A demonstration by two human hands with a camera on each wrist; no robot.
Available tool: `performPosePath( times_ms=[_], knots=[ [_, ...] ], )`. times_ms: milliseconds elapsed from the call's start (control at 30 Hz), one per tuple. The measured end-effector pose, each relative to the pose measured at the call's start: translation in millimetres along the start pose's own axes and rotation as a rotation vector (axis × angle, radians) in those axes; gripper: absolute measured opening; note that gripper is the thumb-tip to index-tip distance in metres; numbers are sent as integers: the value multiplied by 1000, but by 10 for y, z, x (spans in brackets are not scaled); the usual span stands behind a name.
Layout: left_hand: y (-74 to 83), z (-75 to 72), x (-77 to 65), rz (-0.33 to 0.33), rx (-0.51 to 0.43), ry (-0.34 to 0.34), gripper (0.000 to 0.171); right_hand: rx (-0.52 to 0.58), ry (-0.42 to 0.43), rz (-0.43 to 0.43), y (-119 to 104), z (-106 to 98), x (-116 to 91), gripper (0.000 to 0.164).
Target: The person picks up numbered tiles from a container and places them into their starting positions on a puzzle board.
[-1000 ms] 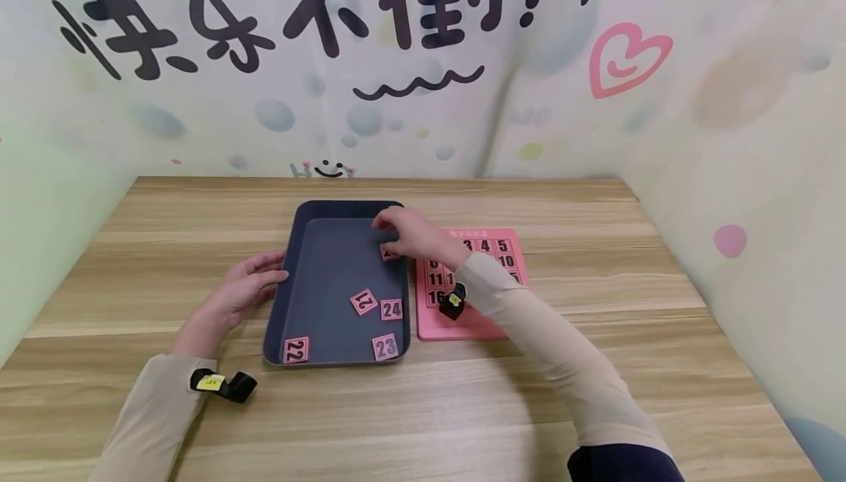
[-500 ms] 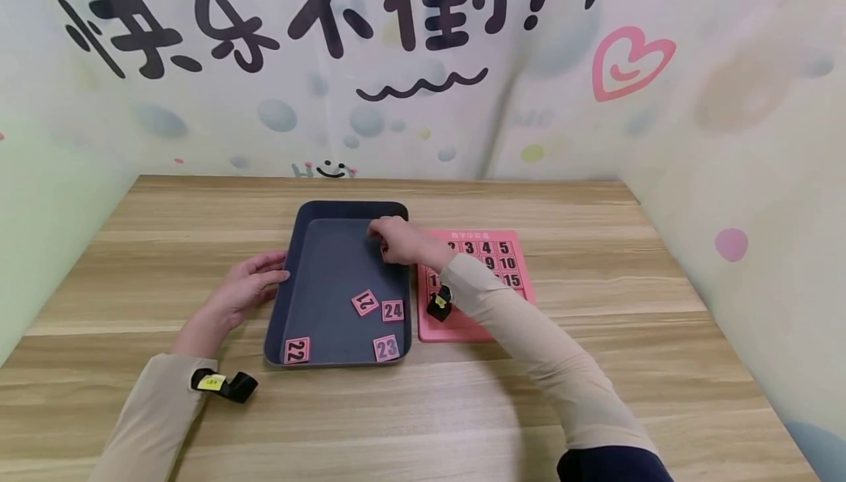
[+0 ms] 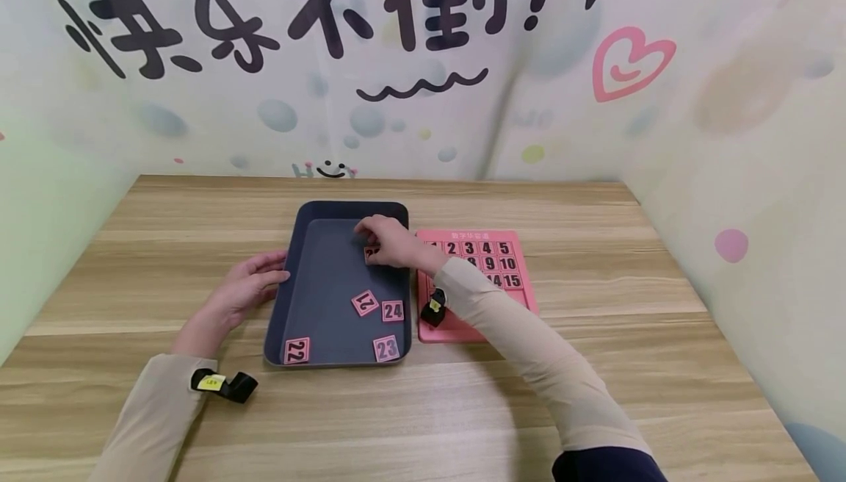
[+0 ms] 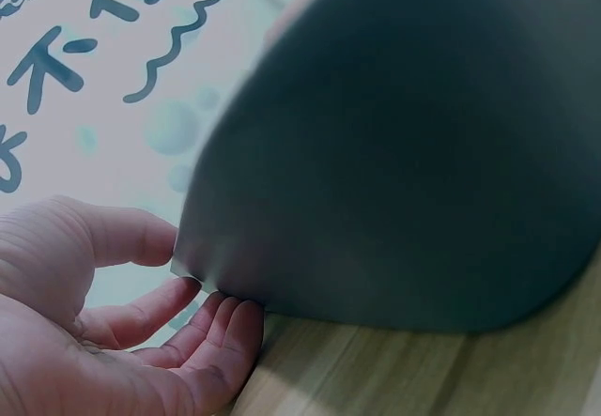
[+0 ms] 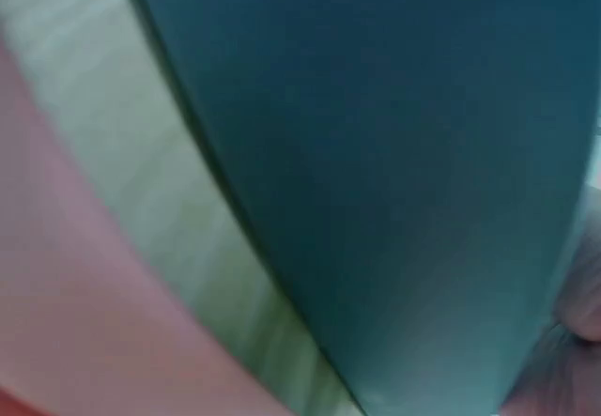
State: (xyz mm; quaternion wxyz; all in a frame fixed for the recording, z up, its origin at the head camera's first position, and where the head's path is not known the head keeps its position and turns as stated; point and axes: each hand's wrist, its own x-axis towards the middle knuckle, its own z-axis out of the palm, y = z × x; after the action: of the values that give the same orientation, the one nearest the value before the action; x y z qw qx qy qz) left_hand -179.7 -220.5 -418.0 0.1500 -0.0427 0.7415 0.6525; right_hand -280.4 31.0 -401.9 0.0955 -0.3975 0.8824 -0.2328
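Note:
Over the upper right of the dark tray (image 3: pixel 330 276), my right hand (image 3: pixel 391 241) has its fingertips at a small pink number tile (image 3: pixel 371 253). The tile is partly covered by the fingers, and its full number cannot be read. My left hand (image 3: pixel 247 285) holds the tray's left edge, with the thumb at the rim. In the left wrist view, the thumb and fingertips of this hand (image 4: pixel 141 331) meet the tray's outer edge (image 4: pixel 376 200). Loose tiles 21 (image 3: pixel 364 303), 24 (image 3: pixel 393 311), 23 (image 3: pixel 386 348) and 22 (image 3: pixel 297 350) lie in the tray.
Right of the tray lies a pink number board (image 3: pixel 465 331) with rows of tiles, partly hidden by the right forearm. Both sit on a wood-grain table (image 3: pixel 628 269). A printed wall (image 3: pixel 429 129) rises behind it. The right wrist view shows mainly the tray's outer side (image 5: pixel 376 172).
My right hand has moved left over the tray, and the tile at its fingertips has shifted left with it. More of the board's upper left shows. My left hand stays put.

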Motion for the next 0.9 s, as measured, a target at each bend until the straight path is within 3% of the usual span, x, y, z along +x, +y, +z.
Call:
performPosePath(
  times_ms=[167,433,667,900],
  knots=[
    [0,-6,-1,2,-11,5,61,-71,-41,67,-20,-33,-4,50],
    [-5,-9,3,3,-19,4,60,-117,-94,141,-48,-24,8,32],
    [-12,2,14,5,-21,0,60,-92,-41,103,-38,-48,-59,31],
    [-15,-2,5,16,-34,0,61,-31,27,57,-65,-209,-264,33]
  ],
)
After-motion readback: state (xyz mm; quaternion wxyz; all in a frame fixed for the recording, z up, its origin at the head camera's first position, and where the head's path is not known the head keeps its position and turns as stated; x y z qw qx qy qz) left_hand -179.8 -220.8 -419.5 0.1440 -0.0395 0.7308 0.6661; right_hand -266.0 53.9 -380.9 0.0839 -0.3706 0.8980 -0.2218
